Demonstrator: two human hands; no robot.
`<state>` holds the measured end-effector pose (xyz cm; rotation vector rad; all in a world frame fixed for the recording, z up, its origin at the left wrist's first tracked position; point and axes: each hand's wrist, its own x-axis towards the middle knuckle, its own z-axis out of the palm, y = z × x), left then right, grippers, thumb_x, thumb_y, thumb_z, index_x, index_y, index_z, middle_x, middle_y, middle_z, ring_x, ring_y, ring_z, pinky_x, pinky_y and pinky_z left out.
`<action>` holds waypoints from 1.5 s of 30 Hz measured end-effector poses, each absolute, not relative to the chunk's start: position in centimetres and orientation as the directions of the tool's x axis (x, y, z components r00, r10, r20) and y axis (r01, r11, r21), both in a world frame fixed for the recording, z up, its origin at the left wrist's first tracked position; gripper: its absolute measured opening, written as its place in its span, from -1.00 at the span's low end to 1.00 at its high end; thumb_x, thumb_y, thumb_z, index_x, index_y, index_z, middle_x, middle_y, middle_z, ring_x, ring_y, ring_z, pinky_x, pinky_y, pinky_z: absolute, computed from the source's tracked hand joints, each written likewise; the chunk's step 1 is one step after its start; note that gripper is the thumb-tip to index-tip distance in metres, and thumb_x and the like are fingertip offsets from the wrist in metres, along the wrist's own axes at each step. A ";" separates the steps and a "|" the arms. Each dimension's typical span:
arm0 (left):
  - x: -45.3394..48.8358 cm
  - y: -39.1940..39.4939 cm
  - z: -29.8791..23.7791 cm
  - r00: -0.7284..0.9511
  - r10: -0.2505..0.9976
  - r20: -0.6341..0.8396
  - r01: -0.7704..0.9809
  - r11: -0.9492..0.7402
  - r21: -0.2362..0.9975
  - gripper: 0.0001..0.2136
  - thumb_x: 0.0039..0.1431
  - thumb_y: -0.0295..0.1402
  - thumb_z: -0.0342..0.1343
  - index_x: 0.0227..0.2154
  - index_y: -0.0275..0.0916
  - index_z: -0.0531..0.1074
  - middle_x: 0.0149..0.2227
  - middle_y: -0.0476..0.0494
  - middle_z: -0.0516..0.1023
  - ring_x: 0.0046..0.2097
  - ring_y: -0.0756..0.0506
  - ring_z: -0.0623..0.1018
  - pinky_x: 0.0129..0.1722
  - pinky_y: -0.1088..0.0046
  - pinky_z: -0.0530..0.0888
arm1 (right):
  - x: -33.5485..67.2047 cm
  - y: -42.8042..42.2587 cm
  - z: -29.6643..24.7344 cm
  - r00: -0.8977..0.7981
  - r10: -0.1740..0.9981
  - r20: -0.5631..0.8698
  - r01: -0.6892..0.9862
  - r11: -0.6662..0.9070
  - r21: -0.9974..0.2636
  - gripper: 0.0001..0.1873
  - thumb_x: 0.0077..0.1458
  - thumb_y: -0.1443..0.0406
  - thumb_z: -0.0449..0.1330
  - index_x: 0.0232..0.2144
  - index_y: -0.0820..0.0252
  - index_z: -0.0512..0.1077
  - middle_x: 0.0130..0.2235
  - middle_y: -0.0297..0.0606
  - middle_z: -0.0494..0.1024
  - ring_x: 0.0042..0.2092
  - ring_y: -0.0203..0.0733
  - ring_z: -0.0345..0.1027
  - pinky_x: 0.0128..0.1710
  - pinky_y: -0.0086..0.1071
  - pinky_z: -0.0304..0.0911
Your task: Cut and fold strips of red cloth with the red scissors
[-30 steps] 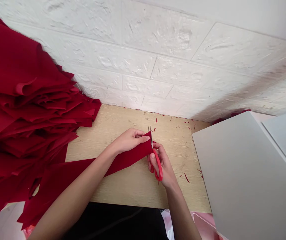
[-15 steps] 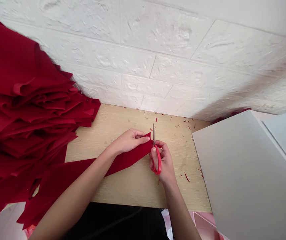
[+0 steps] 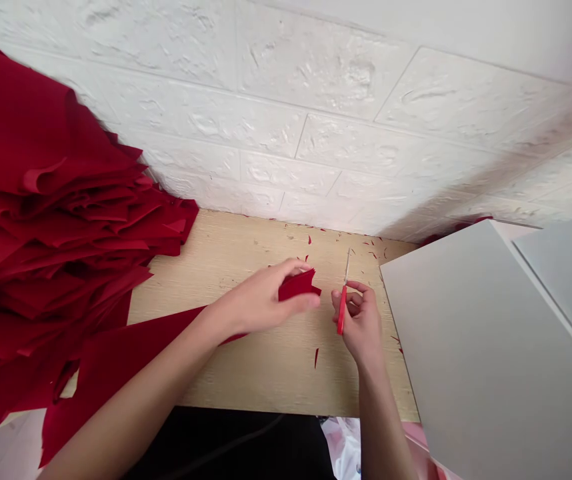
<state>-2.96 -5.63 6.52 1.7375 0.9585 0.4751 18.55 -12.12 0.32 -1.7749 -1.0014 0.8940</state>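
Observation:
My left hand (image 3: 261, 301) grips the end of a long red felt strip (image 3: 298, 285) that trails back left under my forearm across the wooden table (image 3: 246, 250). My right hand (image 3: 361, 320) holds red-handled scissors (image 3: 342, 308), blades closed and pointing away from me toward the wall. The scissors sit a short way right of the strip's end, not touching it.
A large heap of red felt pieces (image 3: 51, 227) fills the left side. A grey box (image 3: 486, 360) stands at the right table edge. Small red offcuts (image 3: 316, 358) lie scattered on the wood. A white brick-pattern wall (image 3: 316, 133) closes the back.
The scissors came away from the strip's end and moved right with my right hand. My left hand shifted right and curled round the strip's end. A small offcut now lies on the table.

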 end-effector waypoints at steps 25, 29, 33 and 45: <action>-18.4 -18.9 -1.8 0.204 0.978 0.047 0.959 -0.210 0.193 -0.53 0.29 -0.13 -0.09 0.17 -0.22 0.34 0.28 -0.35 0.31 0.28 -0.40 0.34 0.14 -0.04 0.41 | 19.7 -9.9 -0.7 -0.049 0.985 0.165 0.935 0.103 -0.340 -0.73 0.24 0.14 0.13 -0.11 0.13 0.48 -0.08 -0.07 0.53 0.00 0.08 0.33 0.01 -0.08 0.26; -17.1 -18.6 -3.3 0.264 0.957 0.121 0.947 -0.281 0.158 -0.51 0.32 -0.17 -0.11 0.25 -0.24 0.23 0.33 -0.40 0.22 0.31 -0.39 0.29 0.16 -0.03 0.41 | 17.9 -10.4 -1.0 -0.067 0.994 0.090 0.950 0.091 -0.298 -0.84 0.28 0.24 0.08 -0.28 0.11 0.45 -0.23 -0.14 0.55 -0.14 0.01 0.41 -0.15 -0.18 0.28; -16.7 -18.2 -4.6 0.309 0.931 0.196 0.934 -0.336 0.124 -0.48 0.34 -0.23 -0.14 0.32 -0.23 0.09 0.39 -0.40 0.11 0.37 -0.37 0.19 0.22 -0.06 0.34 | 18.4 -11.4 -0.2 0.109 0.992 0.066 0.970 -0.091 -0.227 -0.81 0.29 0.24 0.05 -0.34 0.13 0.41 -0.26 -0.15 0.57 -0.27 -0.05 0.44 -0.40 -0.29 0.16; -17.4 -17.5 -3.9 0.377 0.901 0.215 0.902 -0.410 0.133 -0.49 0.32 -0.20 -0.09 0.28 -0.22 0.16 0.36 -0.34 0.19 0.34 -0.34 0.26 0.23 0.01 0.32 | 22.0 -13.8 2.3 0.542 0.816 0.202 0.746 -0.355 -0.564 -0.69 0.09 0.02 0.11 -0.44 0.13 0.33 -0.27 -0.17 0.61 -0.58 -0.31 0.30 -0.46 -0.37 0.22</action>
